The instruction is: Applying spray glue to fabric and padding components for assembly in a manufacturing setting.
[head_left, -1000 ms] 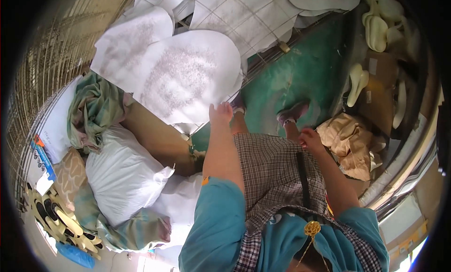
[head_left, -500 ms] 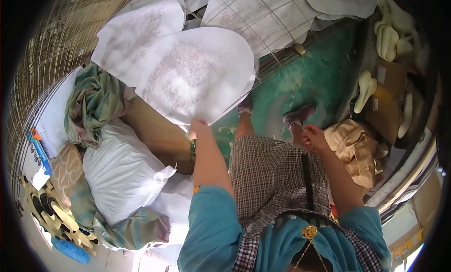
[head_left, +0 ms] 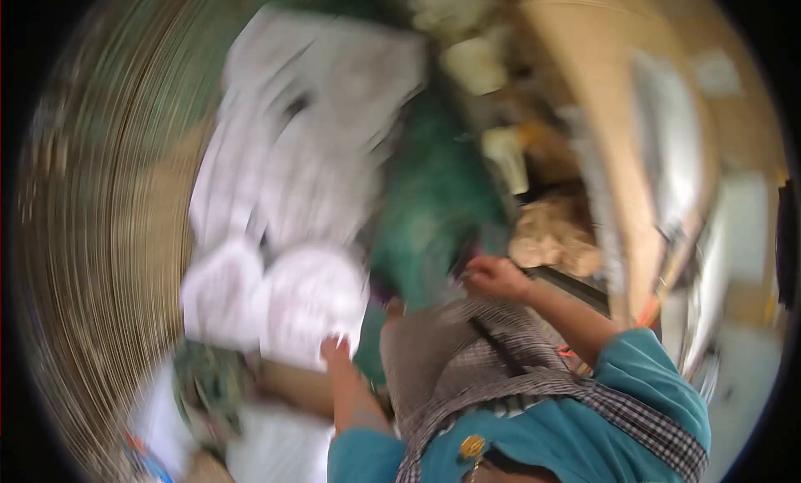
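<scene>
Motion smears much of the view. A white, rounded-end sheet [head_left: 313, 304] with faint brownish speckles lies at the near end of the rack. At its near edge is my left hand [head_left: 335, 348], fingers closed on the rim. Beside it lies another white rounded sheet [head_left: 224, 287], and more white sheets [head_left: 292, 141] cover the wire rack beyond. Held over my lap, my right hand [head_left: 494, 276] is closed, fingers curled together. Whatever it may pinch is too small and blurred to make out. A checked apron [head_left: 442, 349] covers my lap.
Green floor [head_left: 438, 183] runs between the rack and clutter on the right. Crumpled brown paper [head_left: 555, 237] and pale shoe-last-like shapes [head_left: 505, 158] lie there. Green striped cloth [head_left: 204, 383], a white sack [head_left: 279, 445] and a brown board [head_left: 292, 387] sit near left.
My view has swung up and to the right, so the sheets appear lower and more of the rack shows. My left hand stays at the sheet's near edge; my right hand remains closed.
</scene>
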`<move>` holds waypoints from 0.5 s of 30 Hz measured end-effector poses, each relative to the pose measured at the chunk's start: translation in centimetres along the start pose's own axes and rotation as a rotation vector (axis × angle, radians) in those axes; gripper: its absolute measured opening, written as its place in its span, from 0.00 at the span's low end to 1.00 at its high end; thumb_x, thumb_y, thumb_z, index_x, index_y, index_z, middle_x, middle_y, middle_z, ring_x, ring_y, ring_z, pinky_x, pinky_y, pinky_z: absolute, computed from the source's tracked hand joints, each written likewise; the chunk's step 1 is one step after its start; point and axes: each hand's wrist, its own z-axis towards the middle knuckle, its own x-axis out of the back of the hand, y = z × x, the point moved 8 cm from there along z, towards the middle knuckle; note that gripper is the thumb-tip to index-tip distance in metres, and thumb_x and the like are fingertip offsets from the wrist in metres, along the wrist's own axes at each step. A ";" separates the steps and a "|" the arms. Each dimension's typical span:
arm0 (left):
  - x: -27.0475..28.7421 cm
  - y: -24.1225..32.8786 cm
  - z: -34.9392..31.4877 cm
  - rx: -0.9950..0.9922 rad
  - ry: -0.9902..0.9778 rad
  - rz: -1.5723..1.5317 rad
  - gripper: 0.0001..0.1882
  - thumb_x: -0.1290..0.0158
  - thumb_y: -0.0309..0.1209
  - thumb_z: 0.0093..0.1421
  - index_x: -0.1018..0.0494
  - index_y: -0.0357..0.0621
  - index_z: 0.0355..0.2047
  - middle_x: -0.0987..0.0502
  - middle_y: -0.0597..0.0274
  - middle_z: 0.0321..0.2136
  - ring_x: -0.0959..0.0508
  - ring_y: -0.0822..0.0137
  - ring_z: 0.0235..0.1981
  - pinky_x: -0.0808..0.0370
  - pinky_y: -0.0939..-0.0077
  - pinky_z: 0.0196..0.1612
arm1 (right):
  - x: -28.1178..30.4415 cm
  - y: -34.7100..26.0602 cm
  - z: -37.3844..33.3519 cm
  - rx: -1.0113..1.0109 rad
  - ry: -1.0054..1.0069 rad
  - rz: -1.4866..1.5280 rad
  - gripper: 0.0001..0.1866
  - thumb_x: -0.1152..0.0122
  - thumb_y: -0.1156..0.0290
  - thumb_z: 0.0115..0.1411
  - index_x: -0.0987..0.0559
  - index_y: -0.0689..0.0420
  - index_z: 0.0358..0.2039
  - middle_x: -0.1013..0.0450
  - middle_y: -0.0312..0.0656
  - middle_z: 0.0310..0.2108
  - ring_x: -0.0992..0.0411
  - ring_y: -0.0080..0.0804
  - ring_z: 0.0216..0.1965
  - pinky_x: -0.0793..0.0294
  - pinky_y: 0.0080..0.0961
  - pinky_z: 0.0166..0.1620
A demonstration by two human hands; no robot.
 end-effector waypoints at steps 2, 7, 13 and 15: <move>-6.3 0.9 -3.2 -0.033 -0.094 0.188 0.19 0.58 0.35 0.56 0.39 0.41 0.47 0.32 0.53 0.41 0.29 0.53 0.35 0.26 0.63 0.33 | 8.9 -4.5 -4.1 0.041 0.157 0.021 0.14 0.47 0.70 0.52 0.28 0.60 0.39 0.30 0.45 0.26 0.29 0.36 0.28 0.29 0.27 0.35; -26.9 3.2 -19.4 -0.374 -0.273 0.564 0.29 0.52 0.30 0.51 0.45 0.48 0.54 0.30 0.55 0.40 0.26 0.58 0.30 0.27 0.66 0.32 | 29.6 -2.0 -20.7 0.010 0.927 0.207 0.16 0.43 0.74 0.49 0.28 0.60 0.40 0.30 0.45 0.33 0.31 0.37 0.34 0.30 0.28 0.39; -49.9 -12.6 -49.7 -0.702 -1.049 0.795 0.19 0.48 0.25 0.50 0.33 0.41 0.45 0.28 0.61 0.28 0.27 0.72 0.25 0.26 0.81 0.29 | 38.6 11.0 -35.6 -0.307 1.364 -0.417 0.29 0.38 0.73 0.43 0.34 0.59 0.48 0.37 0.50 0.48 0.40 0.48 0.50 0.39 0.35 0.53; -52.9 -21.5 -58.8 -0.703 -1.247 1.011 0.18 0.47 0.25 0.50 0.32 0.38 0.43 0.27 0.61 0.28 0.27 0.73 0.24 0.27 0.82 0.27 | 37.9 13.6 -35.3 -0.372 1.289 -0.344 0.31 0.38 0.73 0.43 0.36 0.59 0.50 0.38 0.50 0.50 0.42 0.47 0.52 0.41 0.35 0.55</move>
